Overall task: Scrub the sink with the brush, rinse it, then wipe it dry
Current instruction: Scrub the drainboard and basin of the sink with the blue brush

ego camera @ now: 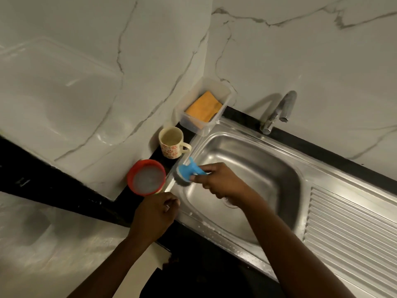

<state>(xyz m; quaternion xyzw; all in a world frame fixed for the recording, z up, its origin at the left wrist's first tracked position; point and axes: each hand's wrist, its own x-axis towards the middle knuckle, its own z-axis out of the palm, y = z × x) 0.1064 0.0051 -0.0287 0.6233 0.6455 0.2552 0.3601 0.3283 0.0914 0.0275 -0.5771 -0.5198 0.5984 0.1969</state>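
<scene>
Sink (261, 166): stainless steel basin set into a black worktop (43, 177); ribbed drainboard (348, 229) on its right; droplets show along the near rim; the drain (231, 203) is partly hidden behind the right wrist.
Brush (186, 171): blue handle, dark bristles facing down; lies at the left rim of the sink, bristles against the steel near the far-left corner of the basin; blurred.
Right hand (217, 182): reaches across the basin from the right; fingers and thumb curled round the brush handle, gripping it.
Left hand (153, 214): rests at the near-left corner of the sink, just beside the red bowl; fingers curled inward; whether they hold anything cannot be told.
Red bowl (146, 177): stands on the worktop left of the sink, close to the brush; filled with a cloudy pale liquid.
Mug (170, 143): cream with a red flower pattern; upright behind the bowl, handle turned toward the sink.
Clear tub (193, 123): in the corner against the marble wall (300, 50), beyond the mug; holds an orange sponge (204, 106).
Tap (279, 110): metal, mounted behind the basin; spout angled over the far rim; no water visible.
</scene>
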